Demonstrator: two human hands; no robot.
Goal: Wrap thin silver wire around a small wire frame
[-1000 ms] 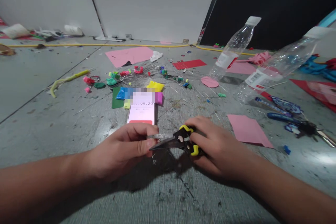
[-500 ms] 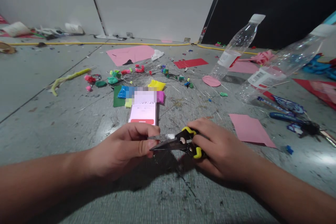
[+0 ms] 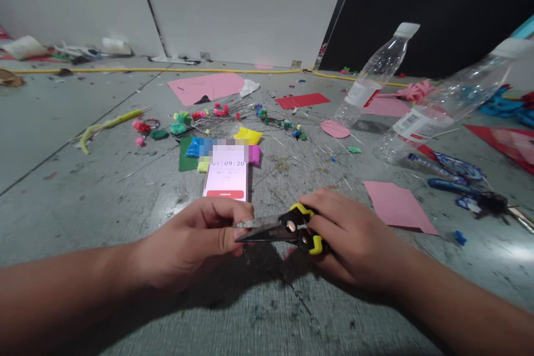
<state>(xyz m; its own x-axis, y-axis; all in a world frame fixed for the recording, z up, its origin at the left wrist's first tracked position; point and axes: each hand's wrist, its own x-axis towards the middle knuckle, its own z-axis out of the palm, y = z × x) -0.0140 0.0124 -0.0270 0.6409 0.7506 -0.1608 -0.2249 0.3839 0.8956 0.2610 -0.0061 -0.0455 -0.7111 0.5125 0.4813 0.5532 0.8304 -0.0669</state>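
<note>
In the head view, my right hand (image 3: 350,239) grips a pair of scissors (image 3: 287,228) with black and yellow handles. The blades point left and lie almost together, their tips at my left thumb. My left hand (image 3: 200,239) has thumb and forefinger pinched together at the blade tips; whatever is between them is too small to make out. Below the blades, a thin dark chain-like strand (image 3: 302,303) runs down to the right, and I cannot tell if it hangs or lies on the floor. Just beyond my left hand lies a phone (image 3: 226,178) showing a timer.
Behind the phone are a yellow packet (image 3: 248,135) and a blue packet (image 3: 194,147). Several coloured fuzzy bits and thin wires lie farther back. Two clear plastic bottles (image 3: 361,92) stand at right, near pink paper (image 3: 398,206) and a dark key-like bundle (image 3: 494,203).
The scissor blades have closed closer together. My right hand has barely shifted, and my left hand stays pinched in the same place.
</note>
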